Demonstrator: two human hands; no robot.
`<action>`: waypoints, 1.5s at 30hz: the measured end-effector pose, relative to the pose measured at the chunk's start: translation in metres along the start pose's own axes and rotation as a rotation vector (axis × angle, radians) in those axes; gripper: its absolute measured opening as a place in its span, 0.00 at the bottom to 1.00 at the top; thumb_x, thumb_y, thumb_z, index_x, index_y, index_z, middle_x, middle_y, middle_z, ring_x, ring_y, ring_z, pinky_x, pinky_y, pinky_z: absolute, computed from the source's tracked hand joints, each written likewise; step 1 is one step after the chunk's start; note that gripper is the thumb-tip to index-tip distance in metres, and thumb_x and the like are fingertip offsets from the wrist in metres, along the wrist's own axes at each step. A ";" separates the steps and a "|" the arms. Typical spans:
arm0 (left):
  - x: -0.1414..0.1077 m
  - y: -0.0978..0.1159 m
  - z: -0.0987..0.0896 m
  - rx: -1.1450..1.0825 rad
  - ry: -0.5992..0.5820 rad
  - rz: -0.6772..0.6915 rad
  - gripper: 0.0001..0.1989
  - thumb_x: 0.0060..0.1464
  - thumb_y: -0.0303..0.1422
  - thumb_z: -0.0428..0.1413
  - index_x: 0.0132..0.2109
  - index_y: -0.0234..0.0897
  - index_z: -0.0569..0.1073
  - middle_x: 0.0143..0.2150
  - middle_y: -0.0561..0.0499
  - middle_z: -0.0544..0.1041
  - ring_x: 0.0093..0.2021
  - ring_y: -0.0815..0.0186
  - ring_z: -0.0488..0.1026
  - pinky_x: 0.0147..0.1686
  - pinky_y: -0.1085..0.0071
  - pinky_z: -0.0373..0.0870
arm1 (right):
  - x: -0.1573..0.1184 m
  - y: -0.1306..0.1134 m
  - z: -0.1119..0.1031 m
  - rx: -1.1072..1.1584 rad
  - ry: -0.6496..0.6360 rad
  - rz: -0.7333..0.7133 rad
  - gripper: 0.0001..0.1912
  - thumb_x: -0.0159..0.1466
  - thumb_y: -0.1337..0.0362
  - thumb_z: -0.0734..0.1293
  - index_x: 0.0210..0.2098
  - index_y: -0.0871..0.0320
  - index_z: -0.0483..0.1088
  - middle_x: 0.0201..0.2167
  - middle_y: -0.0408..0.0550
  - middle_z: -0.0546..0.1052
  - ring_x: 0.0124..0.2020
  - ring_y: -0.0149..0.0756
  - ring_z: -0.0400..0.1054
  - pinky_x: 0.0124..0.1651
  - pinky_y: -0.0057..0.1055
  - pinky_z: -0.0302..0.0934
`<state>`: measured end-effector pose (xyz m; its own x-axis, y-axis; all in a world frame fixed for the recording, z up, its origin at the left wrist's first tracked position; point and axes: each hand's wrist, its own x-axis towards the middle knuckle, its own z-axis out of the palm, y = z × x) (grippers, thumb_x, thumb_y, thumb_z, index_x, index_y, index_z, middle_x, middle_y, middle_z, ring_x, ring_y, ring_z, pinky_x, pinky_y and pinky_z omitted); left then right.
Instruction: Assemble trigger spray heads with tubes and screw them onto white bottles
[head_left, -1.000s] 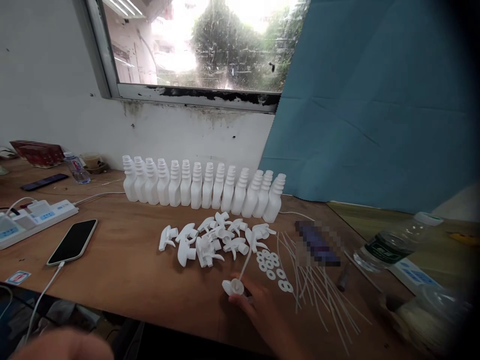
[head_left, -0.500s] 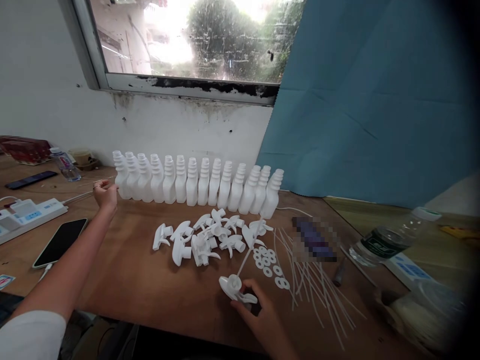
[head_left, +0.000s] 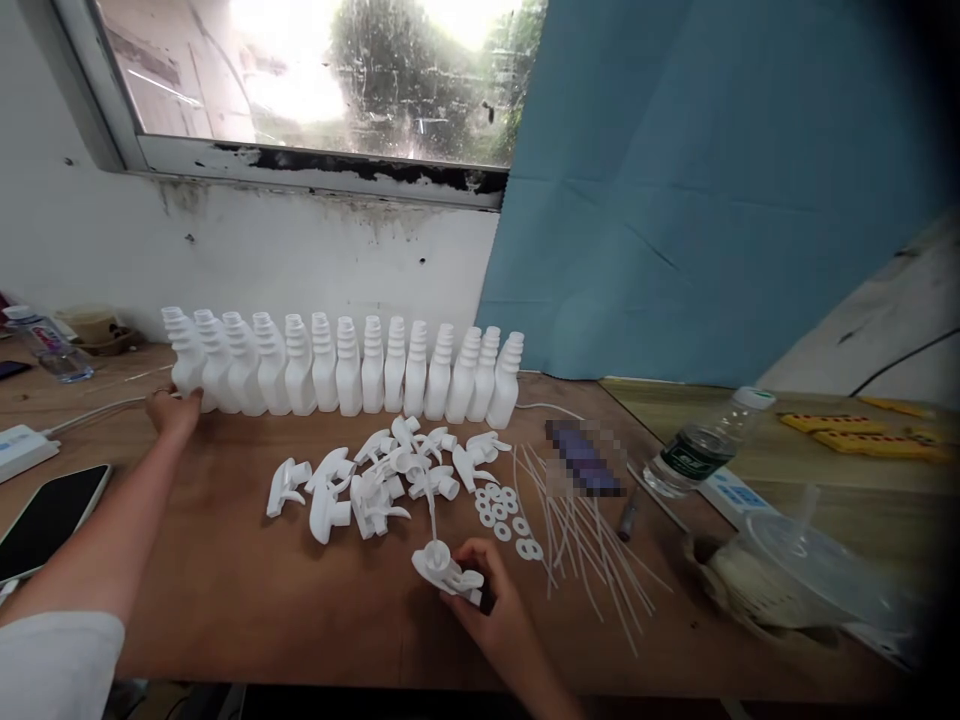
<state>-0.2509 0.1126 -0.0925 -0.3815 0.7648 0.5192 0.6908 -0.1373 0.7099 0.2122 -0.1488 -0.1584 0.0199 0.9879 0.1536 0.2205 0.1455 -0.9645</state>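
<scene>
My right hand (head_left: 495,600) pinches a white trigger sprayer (head_left: 439,568) just above the table's front part. A thin dip tube (head_left: 432,505) stands up from the sprayer's collar. At the far left, my left hand (head_left: 174,410) is against the lower body of the end bottle (head_left: 187,350); how its fingers close there is hidden. That bottle is white, upright and capless, first in a long row of like bottles (head_left: 349,365) along the wall. Several loose trigger sprayers (head_left: 375,500) lie in a heap between the row and my right hand.
Several white washers (head_left: 501,510) and loose thin tubes (head_left: 592,540) lie right of the heap. Farther right are a water bottle (head_left: 697,445), a power strip (head_left: 739,490) and a lidded plastic cup (head_left: 795,560). A phone (head_left: 56,515) rests beneath my left forearm's side.
My view has swung to the right. My left hand has come in from beside the row to the end bottle's lower body. The trigger sprayer stays in my right hand.
</scene>
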 end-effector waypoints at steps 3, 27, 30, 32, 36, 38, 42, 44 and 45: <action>-0.006 0.002 -0.010 0.057 0.240 -0.198 0.17 0.49 0.30 0.61 0.43 0.23 0.66 0.32 0.54 0.70 0.30 0.68 0.64 0.27 0.75 0.53 | 0.000 -0.003 -0.003 0.151 0.075 0.013 0.11 0.55 0.65 0.70 0.37 0.55 0.65 0.31 0.43 0.72 0.31 0.34 0.67 0.34 0.26 0.63; -0.158 0.115 -0.091 -0.172 -0.348 0.101 0.22 0.52 0.46 0.56 0.48 0.35 0.77 0.45 0.49 0.81 0.39 0.58 0.74 0.35 0.72 0.69 | 0.002 -0.064 -0.073 0.588 0.604 -0.184 0.10 0.59 0.61 0.71 0.41 0.52 0.74 0.39 0.47 0.79 0.36 0.41 0.74 0.42 0.45 0.70; -0.155 0.114 -0.090 -0.120 -0.358 0.185 0.22 0.53 0.46 0.55 0.47 0.35 0.77 0.42 0.49 0.81 0.36 0.60 0.75 0.33 0.73 0.69 | 0.002 -0.063 -0.073 0.576 0.624 -0.185 0.10 0.59 0.62 0.72 0.41 0.52 0.74 0.39 0.48 0.78 0.38 0.41 0.74 0.42 0.44 0.70; -0.156 0.115 -0.089 -0.122 -0.340 0.209 0.22 0.53 0.46 0.55 0.48 0.35 0.78 0.42 0.49 0.82 0.36 0.60 0.75 0.33 0.73 0.69 | 0.002 -0.065 -0.074 0.573 0.615 -0.190 0.10 0.59 0.61 0.71 0.41 0.53 0.74 0.39 0.48 0.78 0.38 0.42 0.73 0.42 0.45 0.69; -0.158 0.120 -0.090 -0.151 -0.336 0.202 0.20 0.53 0.45 0.56 0.47 0.37 0.78 0.43 0.51 0.82 0.37 0.60 0.76 0.34 0.73 0.70 | 0.002 -0.068 -0.077 0.568 0.618 -0.208 0.10 0.59 0.61 0.71 0.41 0.52 0.74 0.38 0.48 0.78 0.37 0.42 0.73 0.41 0.45 0.70; -0.158 0.123 -0.092 -0.143 -0.351 0.203 0.19 0.53 0.44 0.57 0.47 0.38 0.78 0.42 0.52 0.82 0.36 0.60 0.76 0.33 0.73 0.69 | 0.002 -0.068 -0.079 0.563 0.619 -0.208 0.10 0.60 0.61 0.71 0.42 0.52 0.74 0.39 0.49 0.77 0.37 0.43 0.73 0.41 0.45 0.69; -0.158 0.127 -0.093 -0.139 -0.367 0.229 0.17 0.52 0.43 0.57 0.46 0.42 0.79 0.42 0.52 0.82 0.37 0.58 0.76 0.34 0.71 0.71 | 0.003 -0.068 -0.083 0.528 0.595 -0.181 0.13 0.59 0.60 0.72 0.43 0.53 0.74 0.41 0.51 0.78 0.39 0.46 0.73 0.43 0.48 0.68; -0.159 0.130 -0.091 -0.143 -0.382 0.256 0.17 0.50 0.44 0.58 0.44 0.42 0.79 0.44 0.50 0.82 0.40 0.55 0.77 0.36 0.69 0.72 | 0.004 -0.070 -0.085 0.516 0.598 -0.176 0.15 0.58 0.60 0.72 0.44 0.53 0.74 0.41 0.52 0.78 0.40 0.47 0.73 0.44 0.49 0.67; -0.161 0.132 -0.089 -0.129 -0.358 0.257 0.17 0.49 0.45 0.58 0.43 0.43 0.80 0.44 0.50 0.82 0.42 0.54 0.77 0.38 0.67 0.72 | 0.006 -0.072 -0.086 0.511 0.596 -0.171 0.16 0.58 0.59 0.73 0.45 0.53 0.74 0.41 0.52 0.78 0.41 0.47 0.73 0.44 0.48 0.67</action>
<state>-0.1530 -0.0846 -0.0401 0.0445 0.8619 0.5051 0.6447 -0.4110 0.6446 0.2799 -0.1583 -0.0697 0.5750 0.7763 0.2582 -0.2035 0.4414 -0.8739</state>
